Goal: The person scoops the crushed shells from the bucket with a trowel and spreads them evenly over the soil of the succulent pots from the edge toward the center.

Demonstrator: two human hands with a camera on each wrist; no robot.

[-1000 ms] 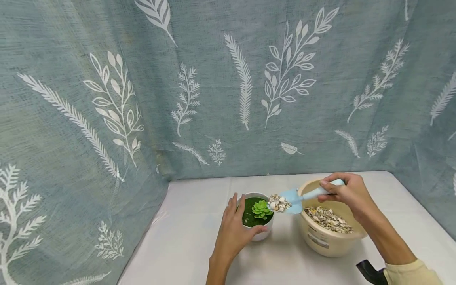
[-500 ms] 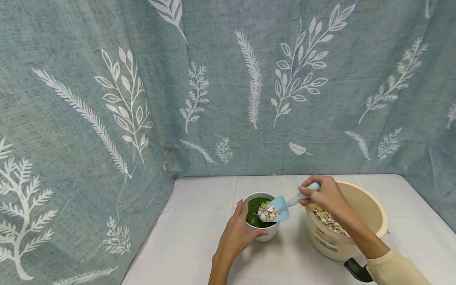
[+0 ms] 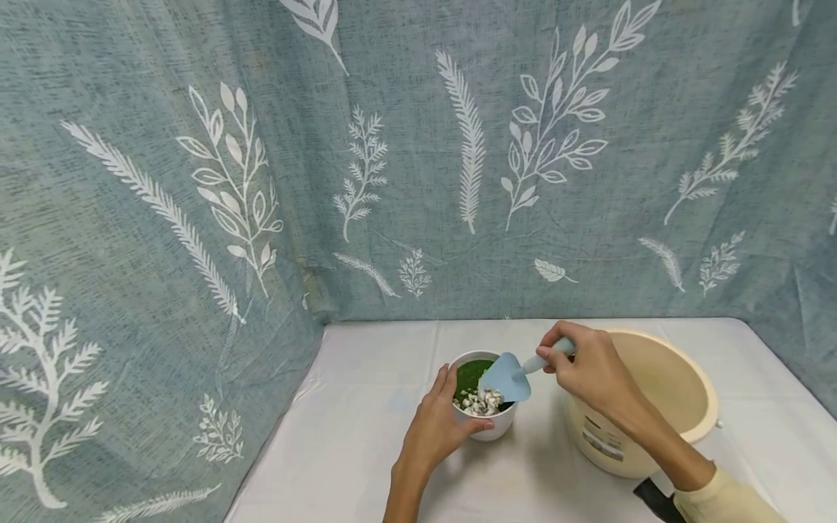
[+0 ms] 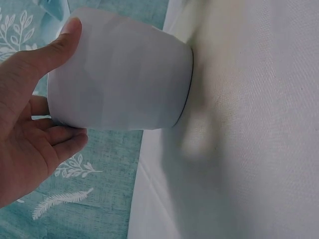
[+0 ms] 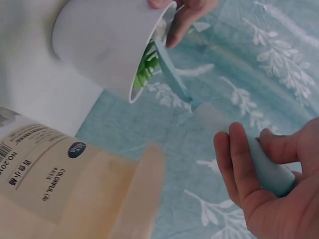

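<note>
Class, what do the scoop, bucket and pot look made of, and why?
Scoop: probably matte plastic, evenly pale blue and thin-bladed. Bucket: likely satin plastic, smooth cream wall with rounded rim. Pot: smooth, matte white; plastic or ceramic, can't tell.

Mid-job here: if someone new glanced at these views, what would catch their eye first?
Probably the light-blue trowel, tilted over the white pot in the right hand, with a clump of small pale shells or stones by its blade at the pot's near side. Next, the big cream bucket to the right, and the blue-green curtain with white leaf prints behind the table.
</note>
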